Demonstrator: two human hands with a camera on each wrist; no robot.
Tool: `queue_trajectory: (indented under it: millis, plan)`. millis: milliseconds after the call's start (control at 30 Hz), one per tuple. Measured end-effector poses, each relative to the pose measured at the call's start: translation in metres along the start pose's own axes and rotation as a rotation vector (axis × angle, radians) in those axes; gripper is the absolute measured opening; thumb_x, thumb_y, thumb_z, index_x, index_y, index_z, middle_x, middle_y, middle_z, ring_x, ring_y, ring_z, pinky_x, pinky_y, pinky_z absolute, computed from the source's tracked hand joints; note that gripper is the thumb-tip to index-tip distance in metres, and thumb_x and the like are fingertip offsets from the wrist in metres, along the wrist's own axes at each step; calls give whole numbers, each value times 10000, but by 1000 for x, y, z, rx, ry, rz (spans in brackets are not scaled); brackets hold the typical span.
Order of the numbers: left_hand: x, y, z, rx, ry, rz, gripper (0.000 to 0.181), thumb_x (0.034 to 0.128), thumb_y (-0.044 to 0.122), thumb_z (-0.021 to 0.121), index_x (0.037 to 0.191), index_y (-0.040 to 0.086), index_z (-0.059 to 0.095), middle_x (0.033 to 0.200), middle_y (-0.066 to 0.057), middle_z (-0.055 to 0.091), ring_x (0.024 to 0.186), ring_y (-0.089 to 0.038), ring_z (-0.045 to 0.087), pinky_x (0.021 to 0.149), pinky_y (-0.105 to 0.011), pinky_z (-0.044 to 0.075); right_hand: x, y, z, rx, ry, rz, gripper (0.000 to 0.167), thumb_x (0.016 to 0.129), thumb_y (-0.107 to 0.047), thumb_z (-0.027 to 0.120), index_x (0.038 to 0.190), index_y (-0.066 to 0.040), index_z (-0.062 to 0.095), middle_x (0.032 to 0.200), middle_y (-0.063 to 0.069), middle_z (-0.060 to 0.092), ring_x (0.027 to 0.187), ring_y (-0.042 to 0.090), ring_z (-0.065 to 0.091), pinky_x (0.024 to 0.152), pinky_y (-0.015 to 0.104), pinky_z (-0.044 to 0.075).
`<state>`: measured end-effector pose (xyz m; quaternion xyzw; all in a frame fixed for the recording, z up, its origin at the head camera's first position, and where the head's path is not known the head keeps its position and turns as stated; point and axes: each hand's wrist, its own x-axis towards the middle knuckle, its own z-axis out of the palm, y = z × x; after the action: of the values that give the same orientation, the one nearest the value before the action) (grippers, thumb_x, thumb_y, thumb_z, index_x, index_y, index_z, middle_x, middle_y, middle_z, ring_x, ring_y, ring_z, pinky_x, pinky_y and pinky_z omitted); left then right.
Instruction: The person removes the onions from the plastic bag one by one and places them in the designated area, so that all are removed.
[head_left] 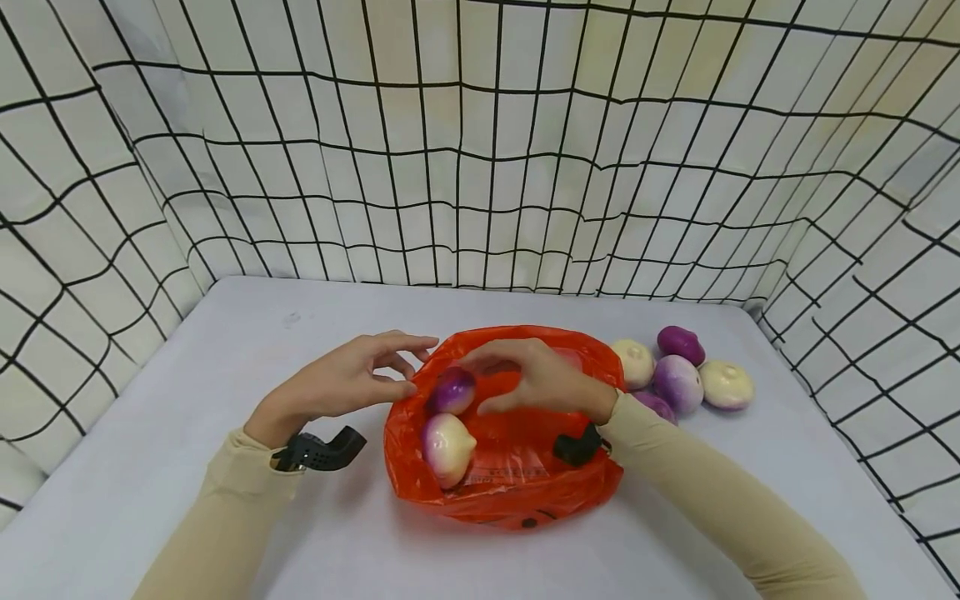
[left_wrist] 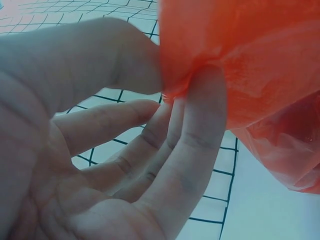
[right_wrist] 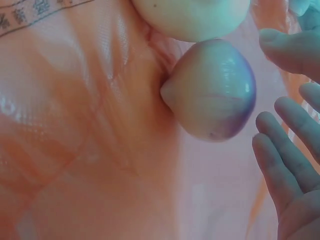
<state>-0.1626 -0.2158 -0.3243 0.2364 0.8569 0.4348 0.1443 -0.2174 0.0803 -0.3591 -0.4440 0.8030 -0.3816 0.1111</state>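
An opened red plastic bag [head_left: 517, 500] lies on the white table, its mouth facing up. Inside, along its left side, are a purple turnip [head_left: 454, 390] and a cream-and-purple turnip [head_left: 447, 450] with a pointed tip. My left hand [head_left: 352, 379] is at the bag's left rim; in the left wrist view its thumb and a finger pinch the red plastic [left_wrist: 270, 60]. Over the bag's mouth reaches my right hand [head_left: 536, 375], fingers spread and nothing held. The right wrist view has this hand's fingers [right_wrist: 287, 150] beside a turnip [right_wrist: 215, 92], apart from it.
Right of the bag lie several loose turnips, among them a cream one [head_left: 726, 385], a pale purple one [head_left: 678, 384] and a dark purple one [head_left: 681, 344]. A black wire grid [head_left: 480, 167] over white sheeting surrounds the table [head_left: 135, 483] at the back and sides.
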Motion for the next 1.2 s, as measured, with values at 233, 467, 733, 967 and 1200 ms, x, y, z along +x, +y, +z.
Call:
queue_trajectory:
  millis: [233, 467, 733, 967, 1200]
  plan:
    - [1, -1, 0, -3, -6, 6, 595, 971, 205, 692, 1532, 154, 501, 1447, -105, 579, 1203, -260, 642, 984, -418, 611, 6, 4, 8, -35, 6, 3, 576, 853, -195, 859, 1387, -218, 645, 1353, -59, 693, 1271, 124, 655, 1091, 383, 552]
    - [2, -2, 1, -7, -4, -3, 598, 968, 187, 685, 1535, 152, 498, 1441, -111, 579, 1205, -266, 644, 978, -413, 613, 12, 5, 11, -87, 19, -17, 539, 868, -208, 846, 1368, -220, 645, 1384, -60, 666, 1285, 128, 644, 1096, 356, 546]
    - [2, -1, 1, -2, 4, -13, 592, 964, 168, 673, 1531, 153, 506, 1439, -114, 589, 1199, -284, 650, 921, -386, 628, 20, 9, 15, -138, 11, -57, 505, 872, -155, 837, 1344, -173, 657, 1342, -21, 688, 1235, 147, 664, 1066, 327, 561]
    - [2, -2, 1, -1, 3, -8, 591, 965, 164, 674, 1531, 153, 505, 1430, -110, 590, 1203, -281, 652, 937, -390, 625, 26, 11, 20, -208, 10, -55, 463, 855, -189, 857, 1287, -159, 693, 1250, -28, 728, 1128, 106, 687, 994, 267, 588]
    - [2, -3, 1, 2, 3, -7, 584, 965, 162, 671, 1526, 156, 510, 1409, -108, 596, 1193, -272, 652, 958, -399, 620, 25, 12, 22, -232, 32, -66, 444, 857, -235, 857, 1267, -155, 706, 1241, -23, 741, 1146, 111, 696, 1002, 276, 589]
